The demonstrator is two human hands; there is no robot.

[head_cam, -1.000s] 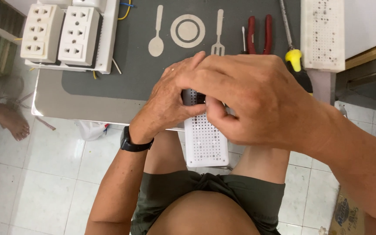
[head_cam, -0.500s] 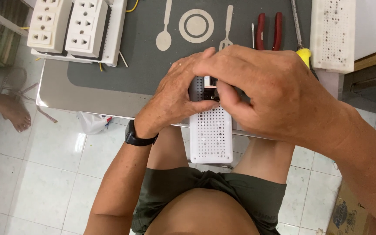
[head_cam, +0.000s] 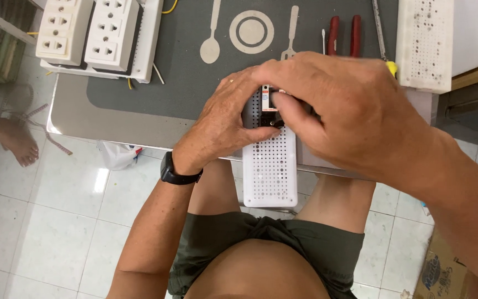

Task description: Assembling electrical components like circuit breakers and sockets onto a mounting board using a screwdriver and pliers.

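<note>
Perforated white board [head_cam: 270,169] top hidden by both hands, left hand [head_cam: 222,124], right hand [head_cam: 349,111] grips clamped on small black part [head_cam: 269,113]

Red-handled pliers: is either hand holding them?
No, the red-handled pliers lie untouched on the grey mat beyond both hands.

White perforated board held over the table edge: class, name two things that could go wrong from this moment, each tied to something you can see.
1. The white perforated plastic board juts out past the grey table edge above the lap; if the left hand loosens, it may tip and drop.
2. The right hand covers the small black component that both hands pinch, so its seating is hard to see; it might go in crooked.
</note>
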